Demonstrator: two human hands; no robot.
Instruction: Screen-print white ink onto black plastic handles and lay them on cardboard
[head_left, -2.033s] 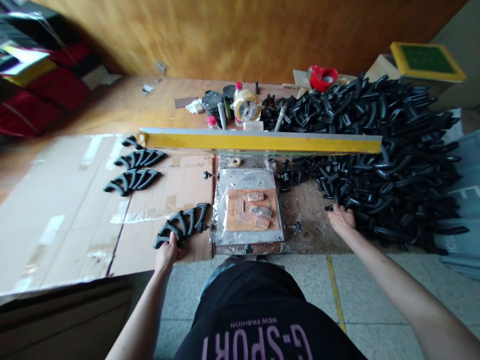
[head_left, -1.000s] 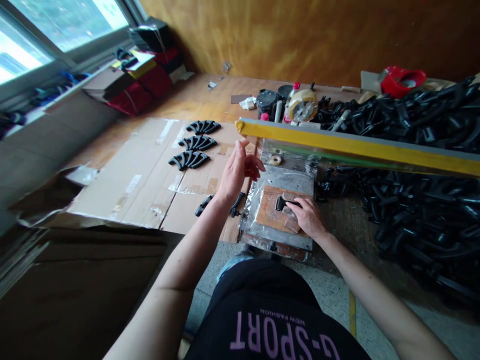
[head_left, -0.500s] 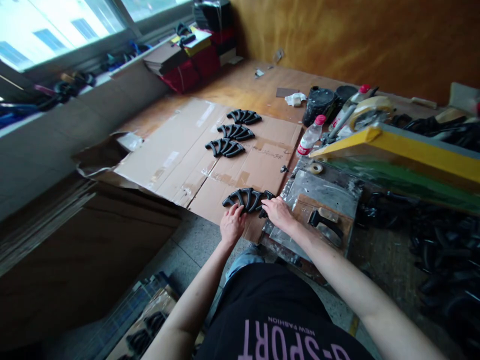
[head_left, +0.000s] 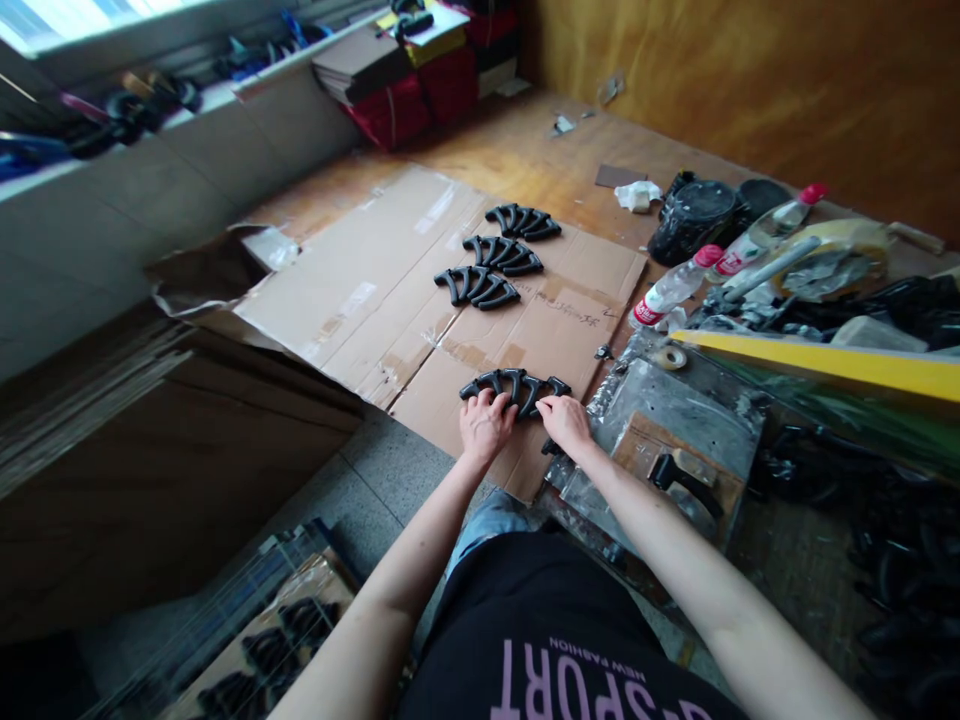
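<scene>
Side by side on the flattened cardboard (head_left: 330, 275), close to its front edge, lies a row of black curved handles (head_left: 513, 380). My left hand (head_left: 486, 425) is on the left part of this row, its bent fingers gripping the handles' near ends. At the right end, my right hand (head_left: 568, 422) has its fingers pinched on a black handle, partly hidden by the hand. Farther back are three similar fanned clusters of handles: a far one (head_left: 523, 221), a middle one (head_left: 502, 254) and a nearer one (head_left: 477, 286).
To the right, a grey board (head_left: 645, 395) carries a tape roll (head_left: 670, 357) and another black handle (head_left: 694, 482). Bottles (head_left: 667, 292), dark tubs (head_left: 697, 215) and a yellow-edged panel (head_left: 832, 365) stand beyond. Red bundles (head_left: 390, 110) sit at the back left.
My left hand has shifted farther onto the row, its fingers now more over the handles. My right hand stays at the right end, drawn in closer. The camera view has tilted down and turned slightly.
</scene>
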